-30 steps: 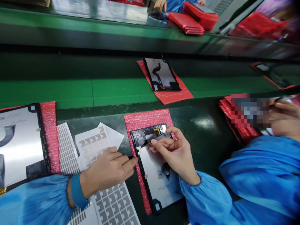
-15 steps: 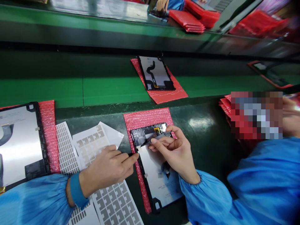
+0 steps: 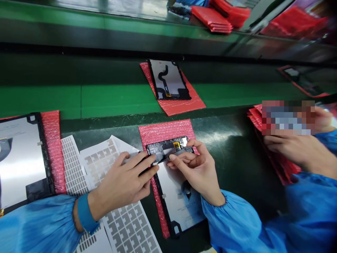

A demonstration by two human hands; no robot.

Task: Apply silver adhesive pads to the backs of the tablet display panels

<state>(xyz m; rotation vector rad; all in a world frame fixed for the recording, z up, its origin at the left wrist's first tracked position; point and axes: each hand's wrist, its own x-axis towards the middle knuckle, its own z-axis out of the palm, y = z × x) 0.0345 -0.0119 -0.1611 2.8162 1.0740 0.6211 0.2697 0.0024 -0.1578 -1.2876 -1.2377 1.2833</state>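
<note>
A tablet screen panel (image 3: pixel 181 203), silver-backed with a black frame, lies on a pink bubble-wrap bag (image 3: pixel 164 131) in front of me. My right hand (image 3: pixel 195 168) is closed, pinching dark tweezers (image 3: pixel 181 151) over the panel's upper part. Their tip points left, close to the upper left edge. My left hand (image 3: pixel 129 175) has its fingers stretched out and apart, with the fingertips at that edge by the tip. Whatever lies beneath those fingers is hidden. Under the left forearm spread white sheets of grey stickers (image 3: pixel 131 225). A yellow flex connector (image 3: pixel 176 144) shows above the tweezers.
Another panel (image 3: pixel 15 158) on pink wrap lies at left. Beyond the bench edge, a panel (image 3: pixel 170 79) rests on a red bag (image 3: pixel 184 105) on the green belt (image 3: pixel 113 100). At right, a co-worker's hands (image 3: pixel 302 151) are over red bags (image 3: pixel 281 161).
My left hand has moved slightly up, its fingers spreading over the panel's upper left edge. My right hand stays almost still. The panel on the belt shifted left; the co-worker's hands moved.
</note>
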